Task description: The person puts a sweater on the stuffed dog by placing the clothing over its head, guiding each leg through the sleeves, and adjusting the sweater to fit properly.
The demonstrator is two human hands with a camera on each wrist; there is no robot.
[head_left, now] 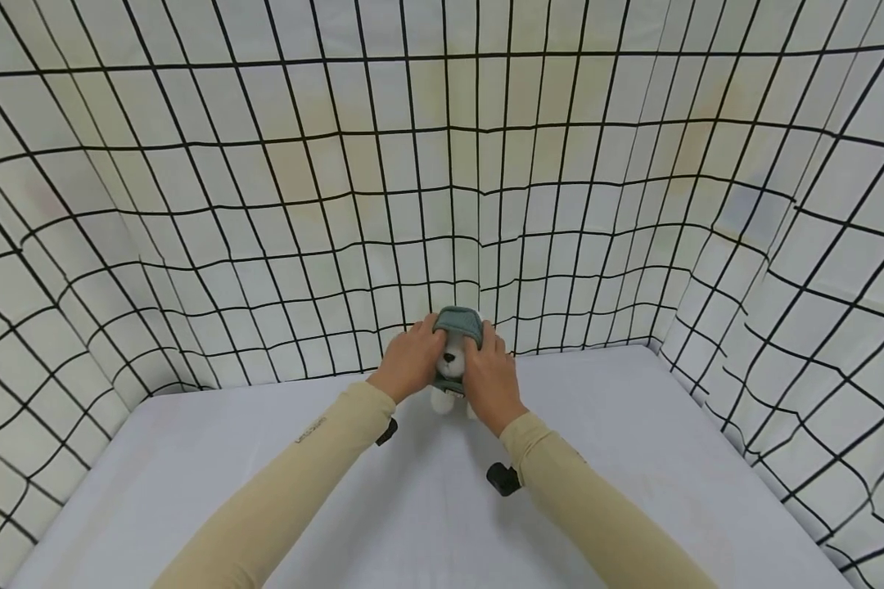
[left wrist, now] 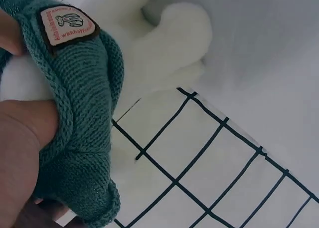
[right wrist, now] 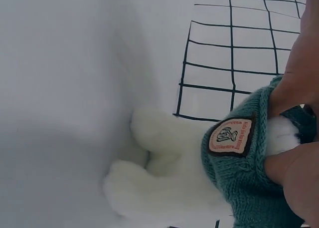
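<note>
A small white plush toy [head_left: 453,364] sits upright at the back of the white surface, facing me. Its head is wrapped in a teal knitted hood [head_left: 458,321], which also runs beneath its chin. My left hand [head_left: 408,360] grips the hood at one side of the face, thumb tucked at its inner edge. On the opposite side, my right hand [head_left: 495,378] pinches the knit in the same way. A stitched patch [right wrist: 232,137] with reddish lettering shows on the lower front of the hood. The toy's white feet [right wrist: 132,185] rest on the surface; its back is hidden.
White sheeting with a black grid [head_left: 412,188] encloses the white tabletop [head_left: 597,425] at the back and both sides. The toy stands close to the back sheet. Small black devices [head_left: 502,478] sit at both wrists, beneath the beige sleeves [head_left: 280,483].
</note>
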